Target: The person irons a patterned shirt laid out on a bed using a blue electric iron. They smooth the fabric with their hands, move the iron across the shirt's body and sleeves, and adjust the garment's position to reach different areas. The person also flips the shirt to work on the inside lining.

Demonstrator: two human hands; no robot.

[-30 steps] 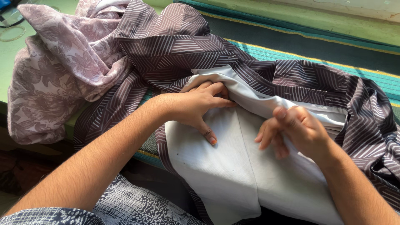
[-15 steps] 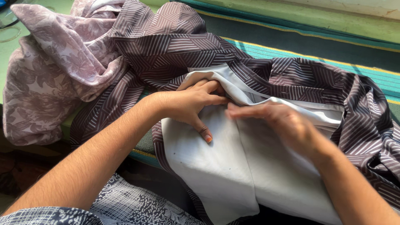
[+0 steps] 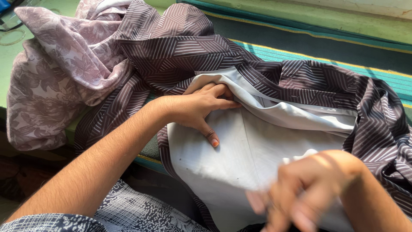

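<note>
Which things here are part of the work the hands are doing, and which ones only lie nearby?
In the work:
left hand, pressing the white lining
right hand, blurred, over the lining's near edge
striped dark garment around the lining

Lying about:
floral mauve cloth
green striped mat

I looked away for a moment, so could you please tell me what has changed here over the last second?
The right hand slid down the white lining toward the near edge and is blurred. The left hand stayed pressed at the fold, and the striped garment did not move.
</note>
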